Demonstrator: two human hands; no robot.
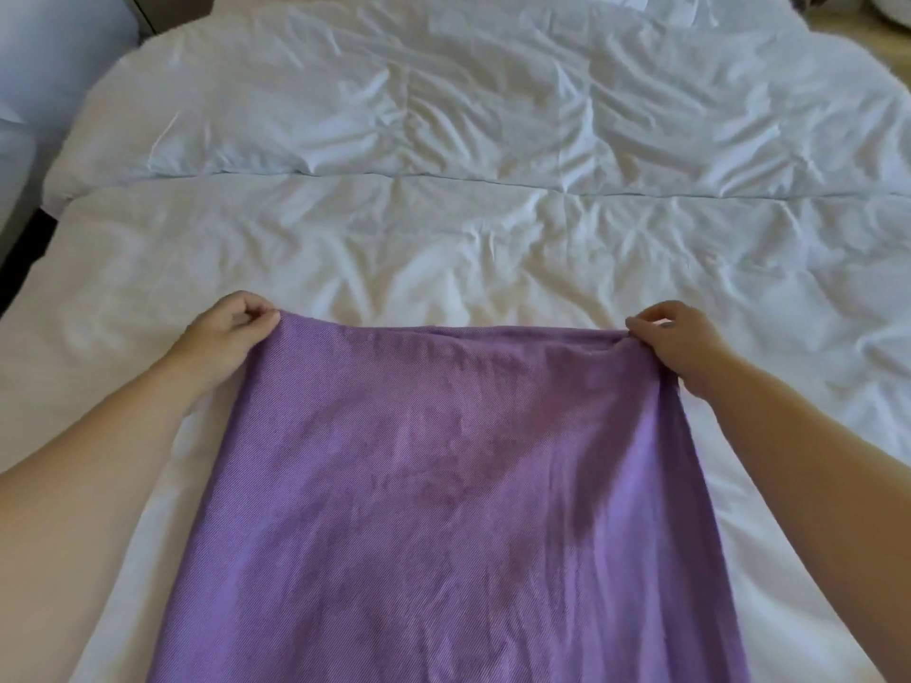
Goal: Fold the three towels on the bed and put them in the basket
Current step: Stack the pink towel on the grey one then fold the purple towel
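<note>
Pinching the far left corner of a purple towel [443, 485], the left hand [229, 332] has thumb and forefinger pressed together on the cloth, with the other fingers curled in toward the palm; the right hand [683, 347] pinches the far right corner in the same way, thumb against forefinger, the remaining fingers bent over the hem, which bunches into small folds just beside its knuckles; both bare forearms reach in from the lower corners of the view, one along each side of the towel.

The towel's far edge runs nearly straight from one hand to the other; from there the cloth widens toward the person, fills the lower middle of the view and passes out at the bottom, so its near end is hidden; its surface shows a fine diagonal weave and a few soft ripples; whether the far edge rests on the cover below or is lifted just above it I cannot tell.

Beneath and around the towel lies a white duvet [493, 248], heavily creased; a long straight fold line [493, 182] crosses it from left to right, well beyond the hands; at the upper left, beside the duvet, stands a pale blue-grey shape [59, 56] too cropped to identify; a strip of light tan floor [838, 22] shows at the upper right.
</note>
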